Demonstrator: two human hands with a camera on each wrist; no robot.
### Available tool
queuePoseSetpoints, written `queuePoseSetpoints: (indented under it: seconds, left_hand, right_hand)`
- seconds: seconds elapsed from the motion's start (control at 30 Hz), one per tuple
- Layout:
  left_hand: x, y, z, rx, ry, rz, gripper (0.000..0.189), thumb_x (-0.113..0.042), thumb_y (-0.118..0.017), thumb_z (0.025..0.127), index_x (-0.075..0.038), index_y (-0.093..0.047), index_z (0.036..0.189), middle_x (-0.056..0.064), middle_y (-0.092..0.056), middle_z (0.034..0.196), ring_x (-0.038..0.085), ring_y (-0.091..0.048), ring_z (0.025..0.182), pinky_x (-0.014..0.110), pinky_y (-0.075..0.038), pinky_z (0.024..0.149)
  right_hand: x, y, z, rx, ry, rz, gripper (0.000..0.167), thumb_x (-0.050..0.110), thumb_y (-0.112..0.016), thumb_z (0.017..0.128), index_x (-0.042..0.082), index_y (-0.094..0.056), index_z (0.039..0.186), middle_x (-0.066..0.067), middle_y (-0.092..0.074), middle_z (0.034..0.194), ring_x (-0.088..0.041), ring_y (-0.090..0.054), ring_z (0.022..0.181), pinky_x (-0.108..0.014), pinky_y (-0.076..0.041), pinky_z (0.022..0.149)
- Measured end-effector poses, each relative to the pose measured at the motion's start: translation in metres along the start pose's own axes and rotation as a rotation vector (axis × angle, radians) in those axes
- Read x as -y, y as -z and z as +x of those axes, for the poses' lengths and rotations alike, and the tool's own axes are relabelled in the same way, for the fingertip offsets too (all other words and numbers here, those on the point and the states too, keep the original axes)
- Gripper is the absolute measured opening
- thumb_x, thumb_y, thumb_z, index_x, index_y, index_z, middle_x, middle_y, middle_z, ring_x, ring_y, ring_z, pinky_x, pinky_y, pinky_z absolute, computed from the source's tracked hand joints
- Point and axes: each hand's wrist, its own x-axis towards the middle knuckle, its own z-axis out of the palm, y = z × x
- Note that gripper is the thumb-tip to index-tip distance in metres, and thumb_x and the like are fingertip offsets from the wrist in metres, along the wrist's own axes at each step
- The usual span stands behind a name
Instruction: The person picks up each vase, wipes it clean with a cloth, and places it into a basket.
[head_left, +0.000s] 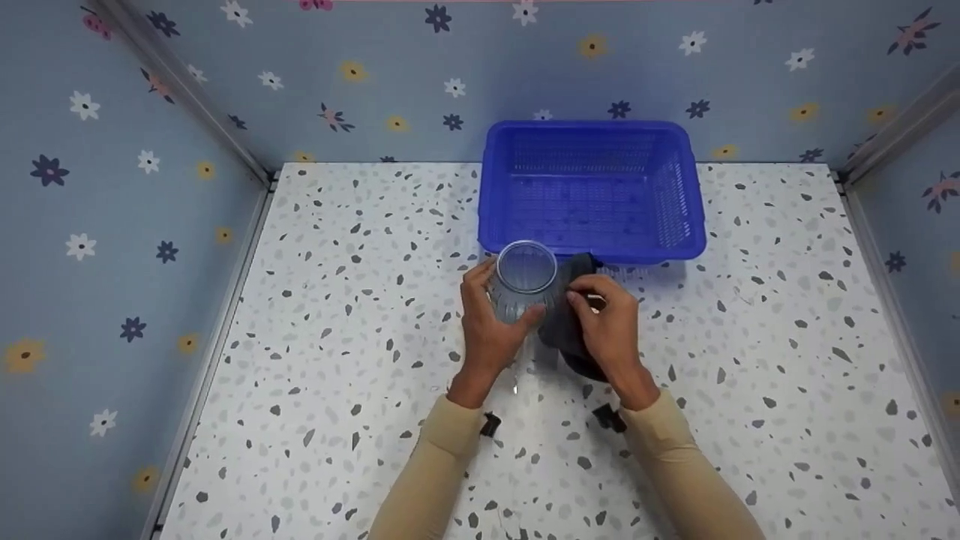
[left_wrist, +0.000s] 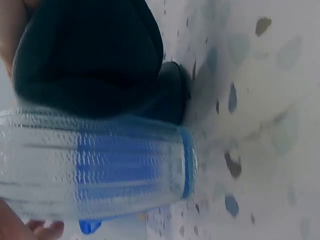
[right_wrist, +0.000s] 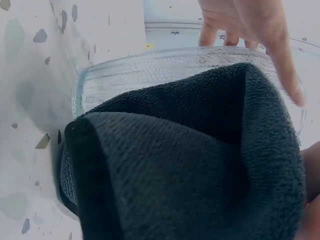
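Note:
A clear ribbed glass [head_left: 517,304] stands in front of the basket, its round mouth facing up toward the head camera. My left hand [head_left: 491,334] grips it, thumb on the near side and fingers round the left. In the left wrist view the base of the glass [left_wrist: 125,165] is right at the tabletop. My right hand [head_left: 613,326] pinches the upper part of a dark grey terry cloth [right_wrist: 175,170] between thumb and fingers. The cloth hangs in folds against the right side of the glass, its lower part at the table. Part of the glass is hidden behind it in the right wrist view.
A blue plastic basket [head_left: 592,255] with perforated sides stands just beyond the hands, near the back wall. Flowered blue panels [head_left: 360,90] enclose the speckled white table [head_left: 360,300] at the back, left and right. Small black pieces [head_left: 609,418] show beside both wrists.

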Motion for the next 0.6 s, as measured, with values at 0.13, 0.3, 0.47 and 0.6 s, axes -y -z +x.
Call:
queuePoseSetpoints:
  seconds: [0.13,0.3,0.47,0.6]
  left_hand:
    - [0.004,0.014,0.008,0.131,0.018,-0.072,0.078,-0.038,-0.072,0.096,0.003,-0.039,0.154,0.019,-0.046,0.146,0.032,-0.046,0.138,0.049,-0.043,0.113]
    - [0.003,0.02,0.012,0.176,0.056,-0.058,0.073,-0.036,-0.081,0.092,0.0,-0.05,0.148,0.016,-0.045,0.145,0.028,-0.046,0.139,0.046,-0.043,0.114]
    - [-0.005,0.011,0.007,0.076,0.049,-0.042,0.07,-0.046,-0.085,0.089,0.001,-0.052,0.13,0.02,-0.043,0.143,0.032,-0.046,0.139,0.047,-0.043,0.115]
    - [-0.01,0.008,0.005,0.093,0.098,-0.066,0.067,-0.035,-0.087,0.09,0.0,-0.045,0.129,0.02,-0.04,0.159,0.036,-0.042,0.148,0.051,-0.038,0.119]
  right_hand:
    - [0.001,0.002,0.0,0.002,0.003,0.0,0.007,-0.009,-0.075,0.093,-0.004,-0.078,0.098,-0.016,-0.074,0.098,-0.03,-0.072,0.094,-0.018,-0.057,0.08]
    - [0.007,0.003,-0.001,-0.003,0.025,-0.01,0.006,-0.008,-0.076,0.092,-0.004,-0.077,0.097,-0.015,-0.074,0.098,-0.028,-0.072,0.095,-0.022,-0.059,0.081]
    - [0.015,0.003,-0.002,-0.009,0.068,-0.018,0.005,-0.007,-0.077,0.093,-0.004,-0.077,0.096,-0.014,-0.073,0.098,-0.027,-0.072,0.093,-0.021,-0.058,0.08]
    - [0.016,0.002,-0.002,-0.026,0.088,-0.031,0.005,-0.007,-0.077,0.093,-0.003,-0.077,0.096,-0.014,-0.073,0.098,-0.026,-0.071,0.09,-0.019,-0.057,0.078]
